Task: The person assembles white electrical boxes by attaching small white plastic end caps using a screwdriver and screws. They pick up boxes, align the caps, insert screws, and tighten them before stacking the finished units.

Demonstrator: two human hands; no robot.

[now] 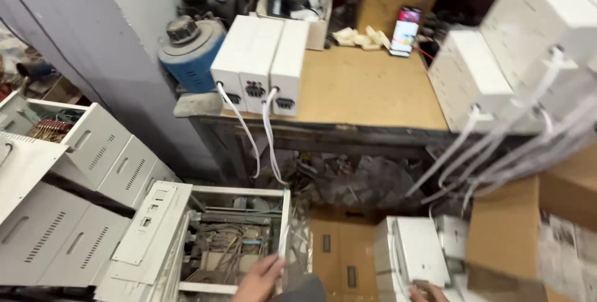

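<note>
My left hand rests at the bottom edge of view on the right wall of an open metal case, fingers spread over its rim rather than closed around anything. The case sits on the floor just in front of me, its lid off, with tangled wires and parts showing inside. Only the tip of my right hand shows at the bottom, touching a white box that stands among others beside a cardboard box; I cannot tell whether that hand is gripping or loose.

To the left of the open case lie stacked grey cabinets with slotted vents, tilted against each other. Above, a wooden workbench carries a row of white boxes at its front left edge, two white cables hanging from them toward the floor. A blue round transformer stands just beside them. More white boxes with dangling cables crowd the bench's right end, blurred. A phone leans upright near the back of the bench.
</note>
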